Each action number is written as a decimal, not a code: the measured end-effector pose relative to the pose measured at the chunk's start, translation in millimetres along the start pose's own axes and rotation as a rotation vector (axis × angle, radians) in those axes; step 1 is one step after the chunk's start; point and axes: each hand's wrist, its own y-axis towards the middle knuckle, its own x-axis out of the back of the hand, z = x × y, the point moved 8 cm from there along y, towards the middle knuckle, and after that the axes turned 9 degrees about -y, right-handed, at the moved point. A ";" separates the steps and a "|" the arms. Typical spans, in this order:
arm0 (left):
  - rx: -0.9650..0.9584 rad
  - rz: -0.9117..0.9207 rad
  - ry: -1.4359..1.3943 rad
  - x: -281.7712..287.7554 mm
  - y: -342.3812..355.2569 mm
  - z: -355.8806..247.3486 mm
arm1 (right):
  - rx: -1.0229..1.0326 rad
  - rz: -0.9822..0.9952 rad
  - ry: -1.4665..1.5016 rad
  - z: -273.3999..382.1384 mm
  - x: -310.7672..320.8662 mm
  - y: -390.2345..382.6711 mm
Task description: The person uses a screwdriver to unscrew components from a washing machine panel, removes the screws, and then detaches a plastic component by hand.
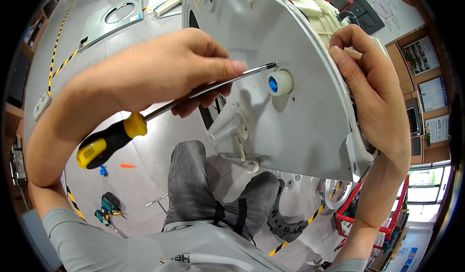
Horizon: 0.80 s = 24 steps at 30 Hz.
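A grey metal appliance panel (319, 131) stands tilted in front of me. My left hand (189, 66) has its fingers closed round the metal shaft of a long screwdriver (112, 139), whose yellow and black handle hangs free to the lower left. The screwdriver's tip meets a small screw (276, 64) on the panel, or sits very close to it. Just below that juts a round white plastic fitting (285, 82) with a blue centre. Over the panel's right edge, my right hand (375, 83) is closed, thumb and forefinger bent at the rim; some of its fingers are hidden.
On the floor to the left lie a cordless drill (110, 209), an orange tool (129, 165) and a T-shaped metal tool (157, 202). Farther back is a panel with a round hole (135, 20). A dark curved part (290, 231) and a red frame (345, 218) are at the lower right.
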 end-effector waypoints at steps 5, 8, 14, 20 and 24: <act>-0.044 0.034 0.044 -2.7 1.5 -6.4 | 0.016 0.004 -0.024 0.4 0.6 0.0; -0.214 -0.086 0.355 -3.3 2.5 -16.7 | 0.040 -0.013 -0.025 2.0 0.5 -0.3; -0.593 -0.285 0.775 -21.1 -18.9 -41.4 | 0.017 -0.014 -0.019 0.5 0.7 -0.6; -0.043 -0.080 0.354 -6.3 0.1 -16.2 | -0.011 -0.010 0.014 -0.5 -0.8 -0.4; -0.106 -0.064 0.392 -9.0 1.0 -26.1 | 0.001 -0.001 0.002 0.0 -1.1 -0.4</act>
